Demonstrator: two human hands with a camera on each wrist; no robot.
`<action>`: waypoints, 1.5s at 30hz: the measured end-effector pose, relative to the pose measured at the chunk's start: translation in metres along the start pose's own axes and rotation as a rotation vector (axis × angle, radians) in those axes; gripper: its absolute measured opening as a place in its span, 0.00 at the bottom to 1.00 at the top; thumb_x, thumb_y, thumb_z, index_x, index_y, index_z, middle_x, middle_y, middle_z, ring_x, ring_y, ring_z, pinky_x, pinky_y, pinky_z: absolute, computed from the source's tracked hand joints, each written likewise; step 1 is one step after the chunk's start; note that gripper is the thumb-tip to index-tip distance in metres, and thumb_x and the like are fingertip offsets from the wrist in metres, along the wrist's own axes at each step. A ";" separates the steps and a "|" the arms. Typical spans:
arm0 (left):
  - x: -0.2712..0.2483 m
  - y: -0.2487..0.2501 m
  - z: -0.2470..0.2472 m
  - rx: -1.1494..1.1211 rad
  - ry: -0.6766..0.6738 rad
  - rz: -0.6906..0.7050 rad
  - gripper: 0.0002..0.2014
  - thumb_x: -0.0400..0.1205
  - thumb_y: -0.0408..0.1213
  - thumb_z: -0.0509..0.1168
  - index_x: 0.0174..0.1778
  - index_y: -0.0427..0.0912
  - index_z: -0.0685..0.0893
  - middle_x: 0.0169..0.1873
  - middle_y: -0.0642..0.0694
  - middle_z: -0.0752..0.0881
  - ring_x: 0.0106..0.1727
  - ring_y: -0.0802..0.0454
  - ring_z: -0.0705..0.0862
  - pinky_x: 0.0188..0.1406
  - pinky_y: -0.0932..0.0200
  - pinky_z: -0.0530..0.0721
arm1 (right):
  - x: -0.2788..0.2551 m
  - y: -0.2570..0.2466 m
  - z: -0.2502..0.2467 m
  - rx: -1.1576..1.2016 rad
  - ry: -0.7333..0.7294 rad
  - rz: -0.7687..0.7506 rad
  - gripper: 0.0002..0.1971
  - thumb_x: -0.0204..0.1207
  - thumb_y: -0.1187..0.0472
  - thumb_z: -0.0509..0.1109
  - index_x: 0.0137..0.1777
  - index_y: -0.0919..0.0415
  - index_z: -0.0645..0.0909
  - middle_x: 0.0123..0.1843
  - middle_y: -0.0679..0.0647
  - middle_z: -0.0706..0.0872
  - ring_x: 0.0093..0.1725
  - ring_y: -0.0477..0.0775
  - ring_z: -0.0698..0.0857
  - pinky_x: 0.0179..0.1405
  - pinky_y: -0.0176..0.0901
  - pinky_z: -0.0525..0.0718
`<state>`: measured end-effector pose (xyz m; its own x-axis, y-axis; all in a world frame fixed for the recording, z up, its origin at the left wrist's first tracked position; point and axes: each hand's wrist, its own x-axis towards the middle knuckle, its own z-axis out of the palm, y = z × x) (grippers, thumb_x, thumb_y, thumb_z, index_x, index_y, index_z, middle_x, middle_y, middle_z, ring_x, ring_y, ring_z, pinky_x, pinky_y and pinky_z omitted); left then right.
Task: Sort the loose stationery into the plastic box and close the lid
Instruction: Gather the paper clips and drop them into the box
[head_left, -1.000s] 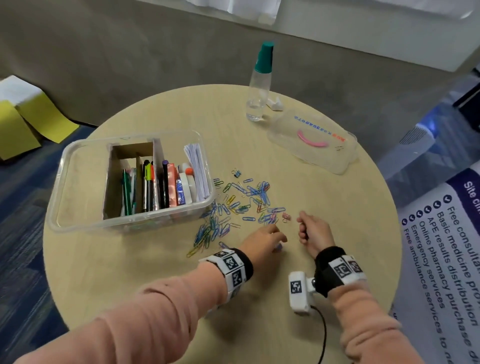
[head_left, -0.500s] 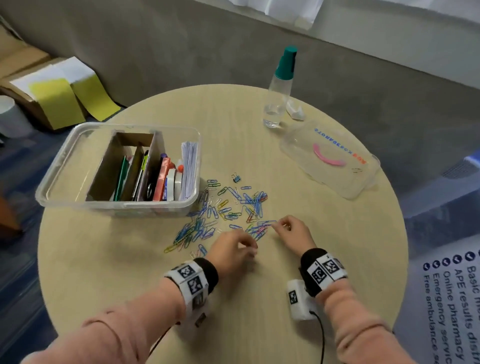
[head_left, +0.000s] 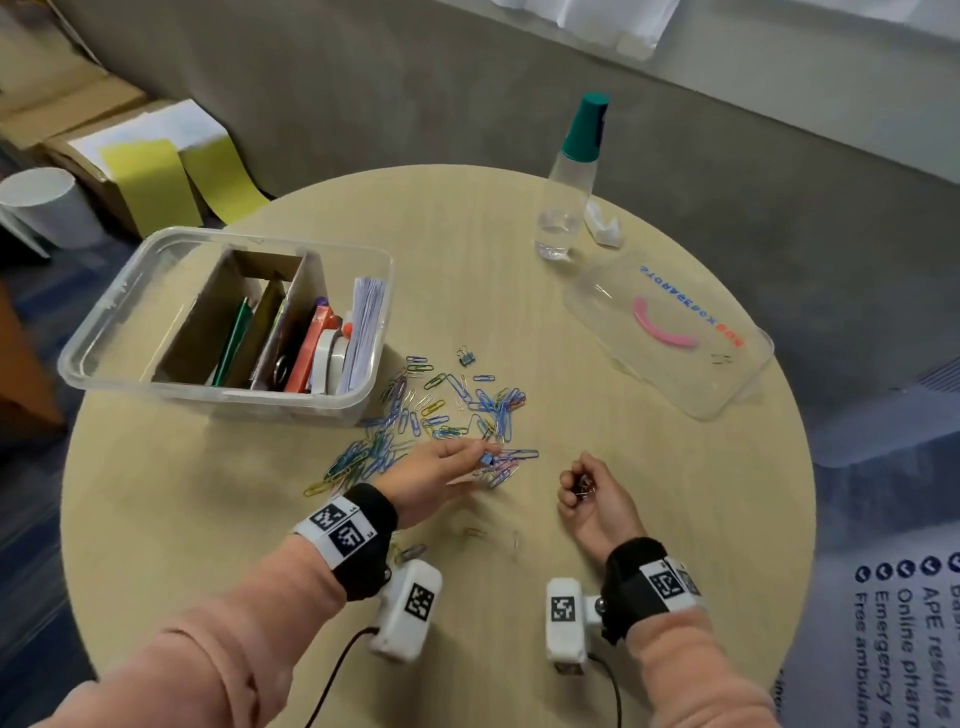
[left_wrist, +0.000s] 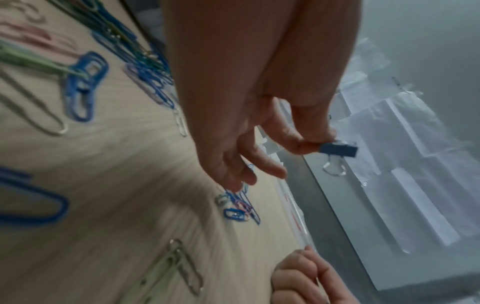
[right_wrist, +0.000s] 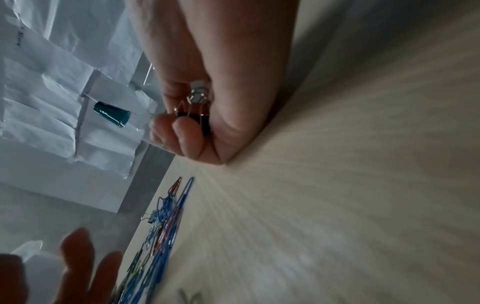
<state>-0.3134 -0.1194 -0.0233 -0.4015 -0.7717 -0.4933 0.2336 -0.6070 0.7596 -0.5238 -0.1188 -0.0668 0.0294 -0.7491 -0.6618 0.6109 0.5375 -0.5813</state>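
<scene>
A clear plastic box stands open at the table's left, with pens, tape and paper in it. Its clear lid lies at the right. Coloured paper clips are scattered between them. My left hand pinches a small blue binder clip just above the near edge of the pile. My right hand rests on the table to the right of the pile, fingers curled round a black binder clip. Another blue binder clip lies at the pile's far side.
A spray bottle with a teal cap stands at the table's far edge beside a crumpled white scrap. A few paper clips lie near my wrists. On the floor at the left are cardboard boxes and a white cup.
My left hand has lifted a blue binder clip off the pile. My right hand has drawn back to the right, away from the clips, holding its black clip.
</scene>
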 end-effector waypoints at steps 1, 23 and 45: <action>0.001 0.000 -0.002 -0.049 0.030 -0.006 0.11 0.85 0.36 0.54 0.47 0.44 0.82 0.38 0.57 0.90 0.50 0.59 0.82 0.52 0.64 0.80 | 0.000 0.000 -0.001 -0.001 -0.007 -0.003 0.15 0.83 0.58 0.57 0.33 0.58 0.71 0.19 0.51 0.77 0.15 0.45 0.71 0.14 0.29 0.67; 0.135 0.068 -0.021 1.272 0.719 -0.024 0.13 0.82 0.39 0.61 0.60 0.37 0.76 0.58 0.35 0.82 0.56 0.37 0.82 0.52 0.51 0.78 | -0.005 0.002 0.002 -0.147 0.105 -0.066 0.13 0.83 0.58 0.59 0.38 0.63 0.76 0.19 0.52 0.78 0.12 0.45 0.70 0.11 0.28 0.64; -0.043 0.130 -0.035 -0.504 -0.175 0.008 0.09 0.69 0.35 0.53 0.22 0.42 0.69 0.22 0.47 0.70 0.17 0.56 0.67 0.11 0.72 0.61 | -0.068 0.018 0.092 -0.272 0.231 -0.084 0.06 0.80 0.69 0.60 0.46 0.68 0.78 0.30 0.58 0.74 0.27 0.52 0.71 0.18 0.36 0.69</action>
<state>-0.2352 -0.1716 0.0817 -0.5296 -0.7595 -0.3778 0.6165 -0.6505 0.4435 -0.4426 -0.0940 0.0112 -0.2102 -0.7043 -0.6781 0.3704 0.5845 -0.7219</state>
